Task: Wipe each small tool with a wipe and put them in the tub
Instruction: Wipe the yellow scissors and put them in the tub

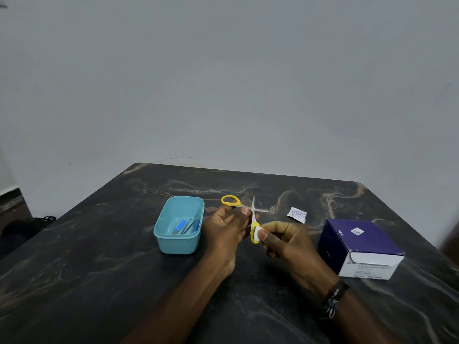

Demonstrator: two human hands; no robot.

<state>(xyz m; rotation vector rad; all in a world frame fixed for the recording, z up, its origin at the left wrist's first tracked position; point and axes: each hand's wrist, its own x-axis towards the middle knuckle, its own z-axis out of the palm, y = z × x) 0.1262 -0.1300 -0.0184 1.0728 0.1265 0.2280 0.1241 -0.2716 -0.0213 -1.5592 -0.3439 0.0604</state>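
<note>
torn sachet beside purple box

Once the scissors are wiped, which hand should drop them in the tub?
Probably the left hand: it already holds the scissors near the pivot and sits right beside the tub. The right hand pinches the wipe on the far side.

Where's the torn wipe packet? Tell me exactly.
In the head view, the wipe packet lies flat on the dark table, right of centre, just beyond the purple box and right of the scissors.
</note>
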